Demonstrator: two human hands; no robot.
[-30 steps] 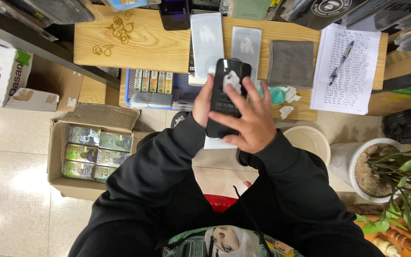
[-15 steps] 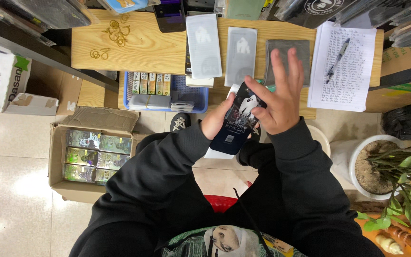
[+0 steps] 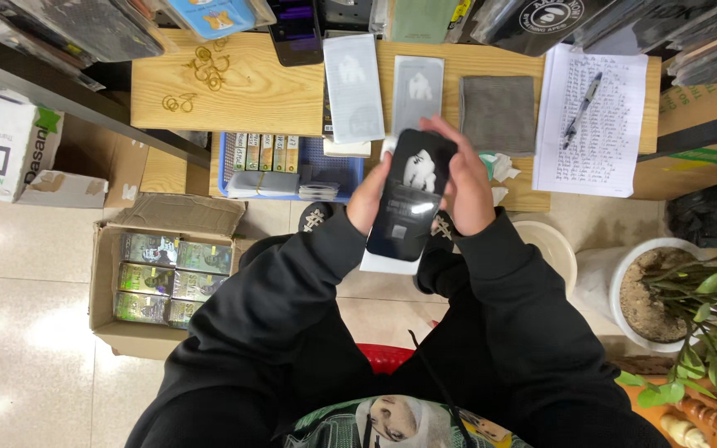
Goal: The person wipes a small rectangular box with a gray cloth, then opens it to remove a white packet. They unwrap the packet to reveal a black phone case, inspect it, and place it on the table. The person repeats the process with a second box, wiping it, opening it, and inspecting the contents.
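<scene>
Now, seen from the head camera, the right hand (image 3: 466,191) is lying along the edge of the black phone (image 3: 411,195) rather than fanned above it as half a second ago, and the left hand (image 3: 368,199) is clasping the opposite edge (both closed on it). Beyond the grip, the wooden table (image 3: 275,91) edge is crowding close; nearer the body, room is opening.

Black phone (image 3: 411,195), grey cloth (image 3: 498,114), blue tray (image 3: 343,172), pale wooden table (image 3: 259,87)

Small phone-accessory shop, hanging packaged cases (image 3: 217,15), stock carton (image 3: 163,278), wooden counter (image 3: 267,91), handwritten list (image 3: 595,120)
</scene>
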